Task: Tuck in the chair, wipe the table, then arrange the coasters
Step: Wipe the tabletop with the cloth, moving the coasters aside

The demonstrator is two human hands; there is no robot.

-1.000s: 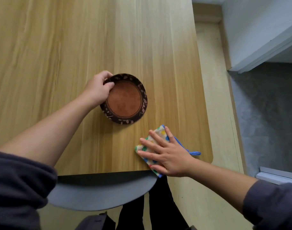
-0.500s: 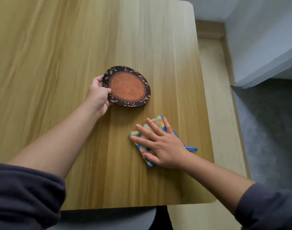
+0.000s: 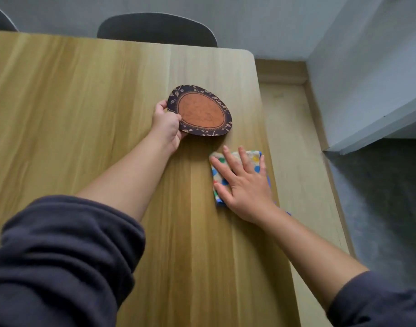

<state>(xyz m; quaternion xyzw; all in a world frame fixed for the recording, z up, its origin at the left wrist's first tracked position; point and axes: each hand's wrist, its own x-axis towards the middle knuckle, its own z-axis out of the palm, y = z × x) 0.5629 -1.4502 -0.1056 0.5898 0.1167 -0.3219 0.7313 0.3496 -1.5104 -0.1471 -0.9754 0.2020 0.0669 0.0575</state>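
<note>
Wiping is underway: flat right hand [image 3: 246,185] is pressing the cloth [image 3: 254,157], left hand [image 3: 167,125] is pinching a coaster [image 3: 201,112]; arranging awaits.

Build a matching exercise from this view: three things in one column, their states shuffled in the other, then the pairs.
1. coaster
2. cloth
3. chair

A. stands at the far edge of the table
B. held at its rim by the left hand
C. lies flat under the right hand

Pairs: 1-B, 2-C, 3-A.
</note>
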